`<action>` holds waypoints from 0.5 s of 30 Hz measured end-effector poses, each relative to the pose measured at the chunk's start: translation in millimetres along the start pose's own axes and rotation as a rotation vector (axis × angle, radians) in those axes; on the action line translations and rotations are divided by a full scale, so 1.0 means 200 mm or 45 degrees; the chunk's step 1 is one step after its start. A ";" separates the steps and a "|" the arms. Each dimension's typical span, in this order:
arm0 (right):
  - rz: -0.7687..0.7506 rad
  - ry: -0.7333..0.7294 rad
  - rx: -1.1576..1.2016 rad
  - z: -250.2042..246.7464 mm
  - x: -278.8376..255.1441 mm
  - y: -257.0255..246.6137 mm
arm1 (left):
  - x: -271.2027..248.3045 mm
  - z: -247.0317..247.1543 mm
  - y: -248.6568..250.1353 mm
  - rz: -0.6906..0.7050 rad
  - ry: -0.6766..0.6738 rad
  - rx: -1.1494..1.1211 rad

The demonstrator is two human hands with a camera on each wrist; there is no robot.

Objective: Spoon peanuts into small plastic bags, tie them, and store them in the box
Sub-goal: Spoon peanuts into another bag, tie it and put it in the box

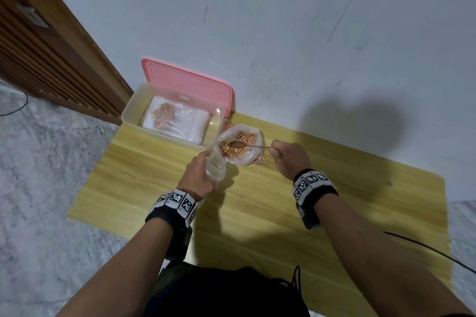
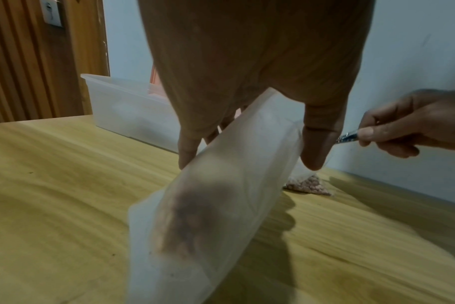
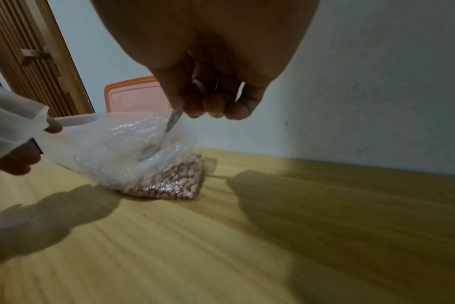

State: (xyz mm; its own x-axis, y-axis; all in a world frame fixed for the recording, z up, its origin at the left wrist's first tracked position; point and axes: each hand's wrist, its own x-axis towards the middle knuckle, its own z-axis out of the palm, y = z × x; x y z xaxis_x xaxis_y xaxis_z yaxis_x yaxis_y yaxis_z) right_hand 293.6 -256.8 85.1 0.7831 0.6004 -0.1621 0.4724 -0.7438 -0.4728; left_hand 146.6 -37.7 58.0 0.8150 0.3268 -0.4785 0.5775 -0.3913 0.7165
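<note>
Bench (image 1: 334,201): yellow wood-grain top, fills lower ctr of head view, set against a pale wall.

Box (image 1: 134,108): clear plastic, upper-left corner of bench, open. Pink lid (image 1: 188,82) stands behind it, leaning on the wall. Inside: a filled bag (image 1: 175,118) w/ peanuts on a white liner.

Large bag (image 1: 251,156): clear plastic, mouth open, just right of box, resting on bench. Holds the peanuts (image 1: 231,150) supply.

Small bag (image 2: 221,205): translucent, hangs tilted above bench, just left of large bag; a few peanuts at its bottom.

Left hand (image 1: 199,175): fingers and thumb grip the small bag at its mouth.

Right hand (image 1: 291,159): fingers curled round the spoon (image 1: 238,145) handle. Spoon bowl sits inside the large bag's mouth, on the peanuts.
</note>
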 end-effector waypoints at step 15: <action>0.131 0.048 -0.198 -0.03 -0.07 -0.18 | -0.04 0.00 0.14 0.007 -0.148 0.021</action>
State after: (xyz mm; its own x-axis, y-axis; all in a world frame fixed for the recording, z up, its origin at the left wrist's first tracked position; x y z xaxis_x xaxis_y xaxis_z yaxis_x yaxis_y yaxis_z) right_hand 269.1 -240.2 109.1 0.8437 0.5096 -0.1689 0.4437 -0.8390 -0.3150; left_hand 157.0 -52.0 81.1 0.8176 0.2226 -0.5310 0.5729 -0.4070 0.7114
